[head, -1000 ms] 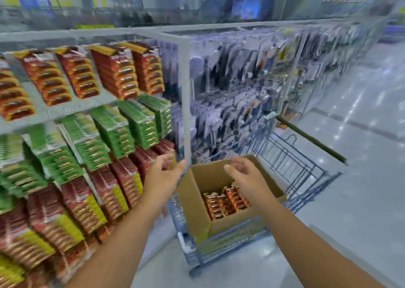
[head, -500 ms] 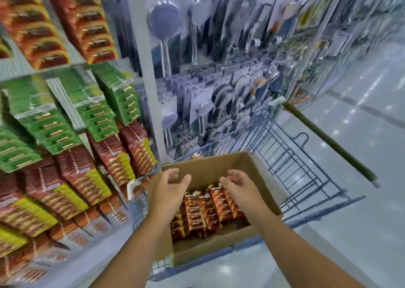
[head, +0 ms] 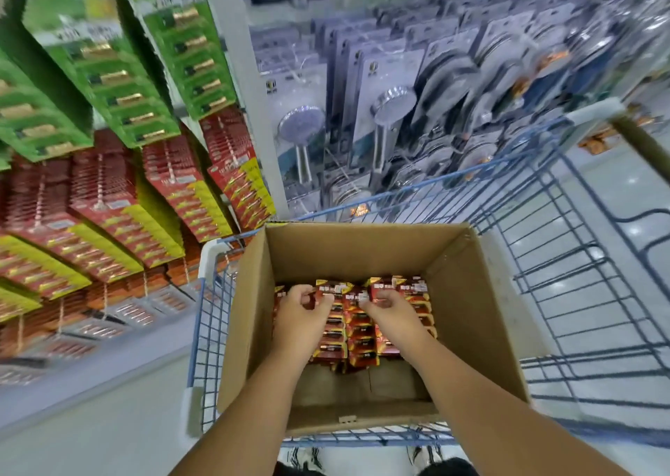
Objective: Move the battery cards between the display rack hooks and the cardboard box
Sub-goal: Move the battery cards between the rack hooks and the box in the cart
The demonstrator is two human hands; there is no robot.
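Both your hands have dropped from the rim into the cardboard box (head: 471, 294). Your left hand (head: 304, 312) and right hand (head: 393, 310) curl onto the battery cards (head: 357, 341) beneath them, so a pickup toward the rack hooks (head: 98, 205) appears begun.

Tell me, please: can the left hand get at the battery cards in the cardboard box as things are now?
Probably yes. The cardboard box is open on top, and the left hand is already down inside, fingers curled on the top edges of the battery cards. Nothing blocks it.

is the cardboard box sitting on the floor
No, the cardboard box sits inside the blue wire cart, raised off the floor.
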